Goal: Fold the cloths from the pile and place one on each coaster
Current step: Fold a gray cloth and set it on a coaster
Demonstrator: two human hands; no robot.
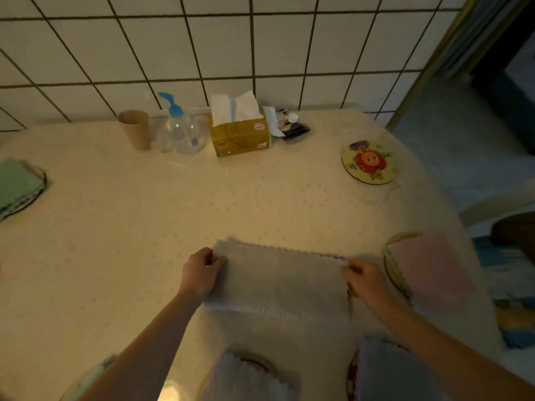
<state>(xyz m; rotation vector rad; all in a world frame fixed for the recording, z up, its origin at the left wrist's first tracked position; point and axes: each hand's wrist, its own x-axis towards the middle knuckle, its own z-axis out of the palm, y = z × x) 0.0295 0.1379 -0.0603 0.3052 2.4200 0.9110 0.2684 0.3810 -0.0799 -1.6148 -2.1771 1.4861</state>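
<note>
Looking down through the head camera, I see a grey cloth (pixel 278 282) lying flat near the front of the table (pixel 144 227), a soft, fleecy rectangle with zigzag-cut edges. The left hand (pixel 199 270) pinches its far left corner; the right hand (pixel 364 280) pinches its far right corner, so both hands are closed on the fabric and held well apart.

I note the table cover is pale cream with a faint dotted pattern. A round coaster (pixel 369 162) printed with a cartoon pig lies bare at the far right; its lettering is too small for me to read. A folded pink cloth (pixel 428 270) rests on a coaster just beside the right hand. A folded green cloth (pixel 17 183) sits on a coaster at the left edge. Two more cloths lie at the bottom edge, partly out of frame.

Against the tiled wall (pixel 260 47) stand a brown paper cup (pixel 134 131), a clear pump bottle (pixel 182 131) with a blue top, and a yellow tissue box (pixel 240 134); I cannot read its labels.
</note>
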